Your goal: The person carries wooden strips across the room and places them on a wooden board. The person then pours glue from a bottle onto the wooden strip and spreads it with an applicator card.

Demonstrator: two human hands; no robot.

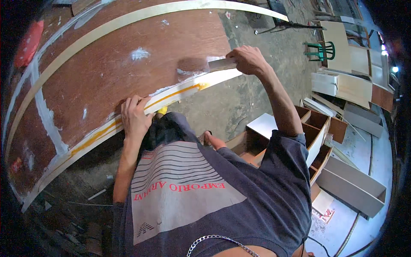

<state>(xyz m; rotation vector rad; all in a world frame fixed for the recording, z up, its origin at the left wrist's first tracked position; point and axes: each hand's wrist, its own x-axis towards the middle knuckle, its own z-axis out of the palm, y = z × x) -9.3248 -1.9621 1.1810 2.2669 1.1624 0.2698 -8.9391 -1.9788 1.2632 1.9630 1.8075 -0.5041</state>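
A large brown wooden board (98, 64) lies in front of me, with white filler smears on it. Along its near edge runs a white strip (171, 96) carrying an orange-yellow streak. My left hand (135, 115) grips this edge, fingers bent over the top and thumb on the near side. At the strip's right end, my right hand (249, 60) is closed around the end of a flat grey-brown bar (221, 64). The bar points left over the board's edge; its exact kind is unclear. Beside its far end is a smear of white filler (190, 73).
A long pale curved strip (145, 13) spans the board's far side. A red object (30, 43) sits at the far left. To the right are open wooden boxes (317, 118), a grey box (353, 186), a green chair (320, 51) and stacked panels. My foot (213, 140) shows on the concrete floor.
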